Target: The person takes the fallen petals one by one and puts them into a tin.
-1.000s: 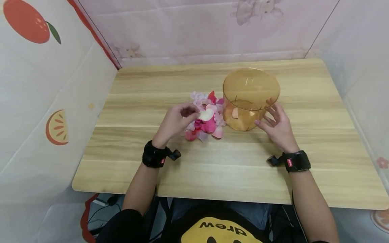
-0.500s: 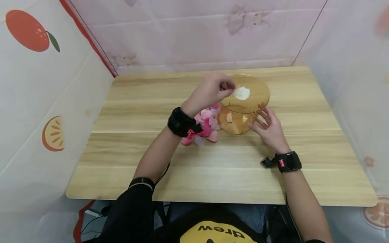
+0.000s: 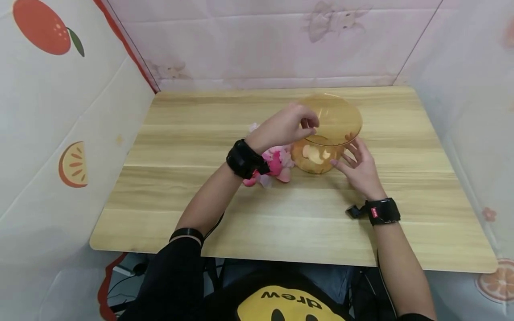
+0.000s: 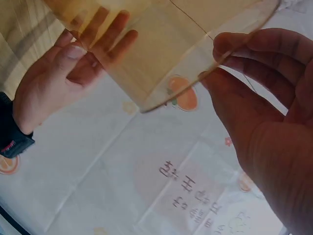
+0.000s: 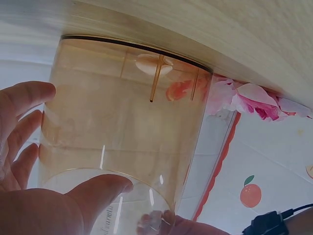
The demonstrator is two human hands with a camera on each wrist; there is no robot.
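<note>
A long light-wood tabletop (image 3: 281, 214) fills the view, walled by pale printed sheeting (image 3: 60, 133) with orange-fruit motifs at 9 o'clock and pink cartoon motifs at 12 o'clock. Just past the table's centre toward 1 o'clock stands a round, see-through amber plastic tub (image 3: 337, 133), upright and open-topped, with a few pale and peach fabric petals (image 3: 315, 154) on its floor. Touching its 9 o'clock side is a small heap of pink, magenta and lilac fabric petals (image 3: 275, 165). The right hand (image 3: 359, 167) rests against the tub's wall at 4 o'clock, fingers straight and spread, thumb on the near side. The left hand (image 3: 287, 125) hovers at the rim at 9 o'clock, fingertips loosely curled together and holding nothing. Both wrists wear black straps (image 3: 242, 159).
</note>
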